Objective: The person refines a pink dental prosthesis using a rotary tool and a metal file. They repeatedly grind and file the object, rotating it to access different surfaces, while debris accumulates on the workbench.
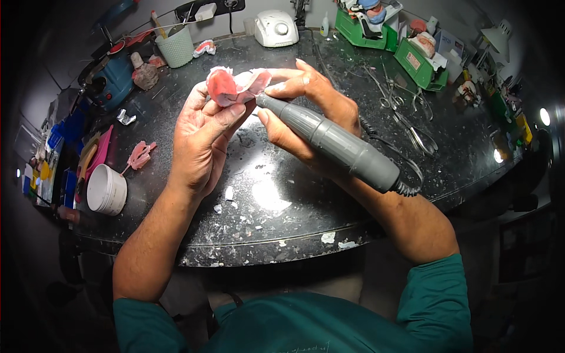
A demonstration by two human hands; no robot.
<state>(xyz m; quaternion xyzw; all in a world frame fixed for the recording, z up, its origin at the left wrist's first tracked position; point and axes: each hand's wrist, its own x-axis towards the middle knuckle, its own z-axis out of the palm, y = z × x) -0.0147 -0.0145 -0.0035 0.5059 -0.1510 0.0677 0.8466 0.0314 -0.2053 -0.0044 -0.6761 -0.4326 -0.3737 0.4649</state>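
Observation:
Between the fingers and thumb of my left hand (200,132) is a pink denture base (223,88), held up over the bench with whitish dust on its edges. My right hand (312,109) wraps round a grey rotary handpiece (329,138), its cord trailing from the back end. The nose of the handpiece points left at the right side of the denture base. Its bit is too small to make out, so I cannot tell whether it touches. Both hands are close together above the middle of the bench.
Scissors and pliers-like metal tools (406,112) lie right of my right hand. A white control box (276,28) stands at the back, green bins (419,65) at the back right. Left are a white tub (107,189), a pink scrap (141,156) and a blue machine (112,82).

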